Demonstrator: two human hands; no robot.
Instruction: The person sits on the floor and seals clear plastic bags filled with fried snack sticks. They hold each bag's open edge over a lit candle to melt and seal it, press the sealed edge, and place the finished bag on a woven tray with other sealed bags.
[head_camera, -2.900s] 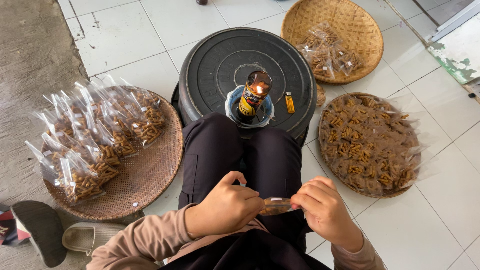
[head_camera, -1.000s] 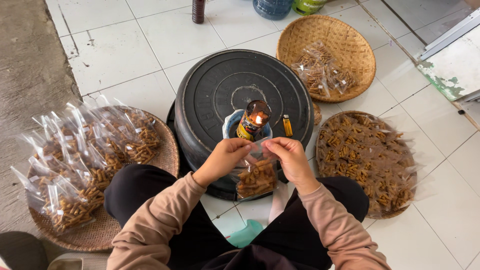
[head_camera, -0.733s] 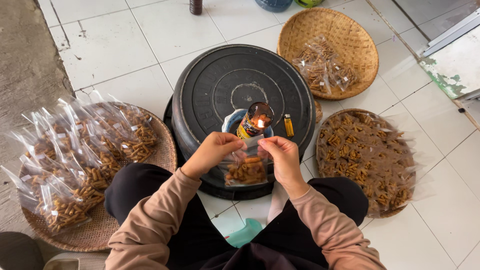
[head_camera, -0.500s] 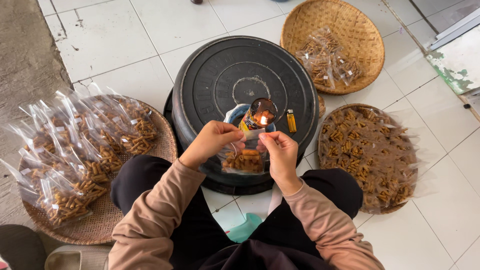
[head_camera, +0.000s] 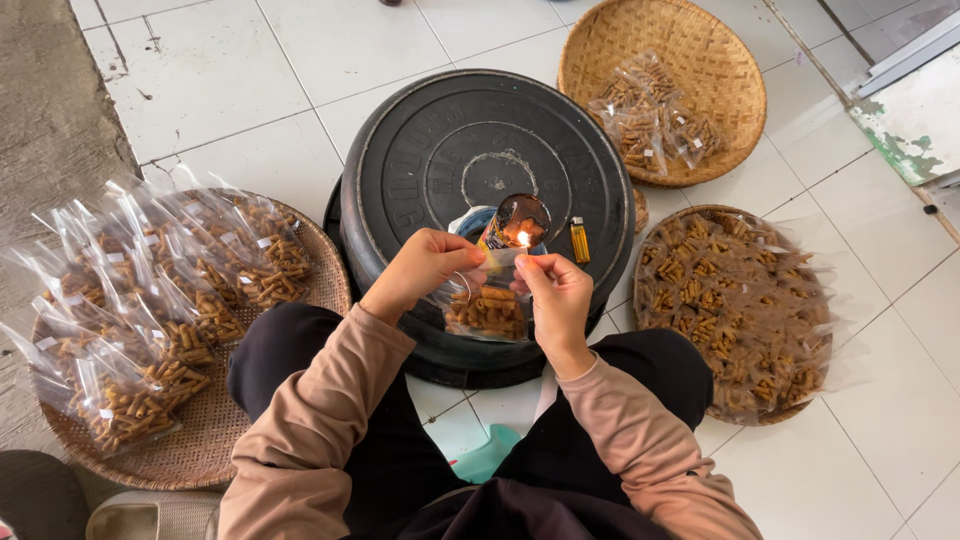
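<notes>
Bag (head_camera: 487, 310) of brown snack sticks hangs between my two hands, in the middle of the frame, just over the near edge of the black tub (head_camera: 487, 190). My left hand (head_camera: 420, 272) pinches one top corner shut and my right hand (head_camera: 556, 292) pinches the other, so the open top is pulled flat and tight. I hold that top edge right by the little flame (head_camera: 522, 238), which I judge is there to melt the plastic closed. The snacks sit low in the bag, away from the heat.

The flame burns on a small can lamp (head_camera: 512, 222). It stands in a blue cup (head_camera: 470, 222) on the tub, which is turned upside down so its flat bottom works like a low desk right in front of my knees. A yellow lighter (head_camera: 579, 240) lies just beside the lamp, near enough to grab.

At the left of the frame a flat woven tray (head_camera: 250, 440) holds many filled bags (head_camera: 150, 310), laid side by side. At the right, another tray (head_camera: 740, 290) holds loose snacks under clear plastic, near my right hand. At the upper right a round basket (head_camera: 690, 60) holds a few more bags (head_camera: 645, 120). Everything sits on the white tile floor (head_camera: 300, 60) around me, all within reach.
</notes>
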